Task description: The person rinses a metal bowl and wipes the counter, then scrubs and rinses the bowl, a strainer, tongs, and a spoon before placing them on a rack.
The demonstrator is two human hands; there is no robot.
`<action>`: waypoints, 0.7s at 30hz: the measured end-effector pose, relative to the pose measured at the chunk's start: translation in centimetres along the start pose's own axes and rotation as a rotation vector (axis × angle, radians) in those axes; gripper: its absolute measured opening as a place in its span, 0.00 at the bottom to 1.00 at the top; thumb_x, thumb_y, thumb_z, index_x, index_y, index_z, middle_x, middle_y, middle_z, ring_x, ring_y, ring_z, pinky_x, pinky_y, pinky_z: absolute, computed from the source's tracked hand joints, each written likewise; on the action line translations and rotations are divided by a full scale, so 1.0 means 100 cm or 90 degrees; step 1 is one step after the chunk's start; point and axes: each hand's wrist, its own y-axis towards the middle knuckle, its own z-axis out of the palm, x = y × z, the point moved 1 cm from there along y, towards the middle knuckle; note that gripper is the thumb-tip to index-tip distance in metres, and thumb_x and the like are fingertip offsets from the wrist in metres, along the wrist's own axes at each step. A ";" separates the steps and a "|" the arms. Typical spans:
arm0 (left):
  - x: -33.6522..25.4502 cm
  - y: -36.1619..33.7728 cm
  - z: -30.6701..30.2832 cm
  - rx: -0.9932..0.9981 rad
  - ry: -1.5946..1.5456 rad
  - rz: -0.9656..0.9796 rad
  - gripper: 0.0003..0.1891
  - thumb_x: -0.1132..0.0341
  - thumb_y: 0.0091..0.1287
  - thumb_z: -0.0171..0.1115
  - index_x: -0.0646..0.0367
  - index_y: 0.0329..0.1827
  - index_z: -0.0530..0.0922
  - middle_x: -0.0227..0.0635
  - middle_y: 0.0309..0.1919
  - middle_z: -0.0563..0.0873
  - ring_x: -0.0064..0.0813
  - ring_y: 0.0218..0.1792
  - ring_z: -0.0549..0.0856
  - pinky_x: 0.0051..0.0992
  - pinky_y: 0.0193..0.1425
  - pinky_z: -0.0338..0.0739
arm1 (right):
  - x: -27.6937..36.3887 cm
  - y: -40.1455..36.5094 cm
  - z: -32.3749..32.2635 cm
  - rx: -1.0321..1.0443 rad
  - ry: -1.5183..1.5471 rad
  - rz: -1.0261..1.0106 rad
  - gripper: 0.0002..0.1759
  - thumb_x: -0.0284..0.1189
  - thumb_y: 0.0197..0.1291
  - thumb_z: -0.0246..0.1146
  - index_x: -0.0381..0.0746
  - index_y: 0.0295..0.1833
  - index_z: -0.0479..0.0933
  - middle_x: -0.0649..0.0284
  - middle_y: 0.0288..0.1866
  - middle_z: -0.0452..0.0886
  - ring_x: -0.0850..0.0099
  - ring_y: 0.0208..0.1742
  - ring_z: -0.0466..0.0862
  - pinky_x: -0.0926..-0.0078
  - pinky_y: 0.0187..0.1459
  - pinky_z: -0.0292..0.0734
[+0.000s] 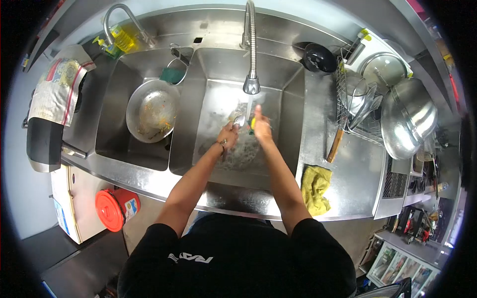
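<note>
Over the right sink basin (pixel 293 124), my left hand (pixel 227 137) is closed on a small shiny metal spoon (pixel 239 120), its rounded end turned toward the tap. My right hand (pixel 262 128) grips a yellow and green sponge (pixel 252 123), close beside the spoon. Water runs from the spring-neck faucet (pixel 252 85) just above both hands. Foamy water spreads over the basin floor beneath them. The spoon's handle is mostly hidden by my left fingers.
The left basin holds a used metal pan (pixel 151 111) with food bits and a green scrubber (pixel 172 75). On the right are a black bowl (pixel 319 58), a dish rack (pixel 367 130) with metalware, and a yellow cloth (pixel 316 188). Soap bottles (pixel 122 39) stand back left.
</note>
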 end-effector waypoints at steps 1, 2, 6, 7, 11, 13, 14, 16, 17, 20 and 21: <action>-0.002 0.001 0.007 -0.004 0.031 0.011 0.11 0.60 0.70 0.47 0.57 0.43 0.72 0.30 0.22 0.76 0.21 0.16 0.72 0.25 0.18 0.68 | -0.009 0.003 -0.012 0.024 0.111 0.008 0.42 0.68 0.54 0.38 0.39 0.34 0.76 0.61 0.22 0.78 0.71 0.23 0.78 0.72 0.23 0.72; -0.006 0.001 0.012 0.002 0.034 0.014 0.11 0.60 0.70 0.47 0.57 0.43 0.72 0.30 0.22 0.76 0.21 0.16 0.72 0.25 0.18 0.68 | -0.009 -0.004 -0.025 0.031 0.157 0.054 0.37 0.66 0.55 0.43 0.41 0.38 0.75 0.64 0.24 0.79 0.77 0.19 0.76 0.76 0.16 0.69; -0.006 0.000 0.033 0.012 -0.015 0.028 0.09 0.66 0.68 0.49 0.60 0.48 0.70 0.33 0.28 0.79 0.18 0.16 0.70 0.21 0.18 0.67 | -0.034 -0.016 -0.062 0.061 0.159 0.095 0.33 0.60 0.58 0.46 0.40 0.44 0.75 0.59 0.30 0.81 0.71 0.25 0.80 0.72 0.26 0.75; -0.005 -0.001 0.037 0.001 -0.033 0.035 0.10 0.67 0.68 0.50 0.60 0.49 0.70 0.35 0.31 0.80 0.16 0.16 0.69 0.20 0.17 0.66 | -0.046 -0.017 -0.065 0.048 0.155 0.089 0.34 0.60 0.58 0.46 0.39 0.46 0.74 0.58 0.32 0.81 0.69 0.27 0.80 0.70 0.26 0.75; 0.002 -0.003 0.037 0.034 -0.001 0.113 0.12 0.67 0.68 0.50 0.60 0.51 0.69 0.35 0.33 0.82 0.16 0.16 0.69 0.20 0.18 0.66 | -0.085 -0.020 -0.058 0.068 0.138 0.075 0.36 0.61 0.55 0.51 0.38 0.52 0.71 0.50 0.40 0.78 0.61 0.35 0.80 0.65 0.28 0.77; 0.000 -0.003 0.038 0.000 0.044 0.092 0.11 0.65 0.67 0.52 0.58 0.49 0.72 0.35 0.31 0.83 0.16 0.15 0.68 0.20 0.17 0.64 | -0.084 -0.034 -0.055 0.083 0.098 0.053 0.37 0.61 0.55 0.51 0.38 0.53 0.70 0.50 0.40 0.78 0.61 0.34 0.80 0.65 0.28 0.76; -0.004 -0.001 0.040 -0.032 0.128 0.134 0.12 0.62 0.66 0.54 0.57 0.49 0.73 0.34 0.30 0.83 0.16 0.16 0.70 0.21 0.20 0.66 | -0.079 -0.035 -0.061 0.091 0.053 0.025 0.37 0.61 0.54 0.52 0.38 0.53 0.69 0.50 0.39 0.78 0.61 0.34 0.80 0.66 0.27 0.76; -0.009 0.008 0.039 -0.092 0.244 0.180 0.18 0.53 0.63 0.57 0.55 0.48 0.75 0.34 0.28 0.83 0.20 0.21 0.75 0.24 0.27 0.70 | -0.052 -0.045 -0.070 0.068 0.067 0.022 0.40 0.62 0.52 0.54 0.36 0.54 0.68 0.51 0.37 0.78 0.62 0.31 0.79 0.68 0.25 0.76; -0.009 0.017 0.039 -0.124 0.276 0.176 0.21 0.48 0.61 0.58 0.54 0.48 0.76 0.34 0.27 0.83 0.23 0.25 0.79 0.27 0.32 0.72 | -0.034 -0.044 -0.083 0.048 0.066 0.016 0.40 0.62 0.52 0.54 0.36 0.54 0.68 0.51 0.37 0.78 0.62 0.31 0.79 0.68 0.25 0.76; -0.022 0.032 0.035 -0.134 0.358 0.155 0.26 0.41 0.59 0.55 0.58 0.38 0.76 0.32 0.24 0.79 0.25 0.26 0.75 0.29 0.34 0.70 | 0.023 -0.029 -0.115 0.121 0.067 -0.020 0.38 0.61 0.49 0.58 0.42 0.56 0.66 0.48 0.50 0.74 0.58 0.46 0.79 0.69 0.28 0.82; -0.023 0.033 0.034 -0.135 0.358 0.157 0.26 0.41 0.59 0.55 0.58 0.38 0.76 0.32 0.24 0.79 0.25 0.26 0.75 0.29 0.34 0.70 | 0.025 -0.028 -0.115 0.121 0.067 -0.022 0.38 0.61 0.49 0.58 0.42 0.56 0.66 0.48 0.50 0.74 0.58 0.46 0.79 0.69 0.28 0.82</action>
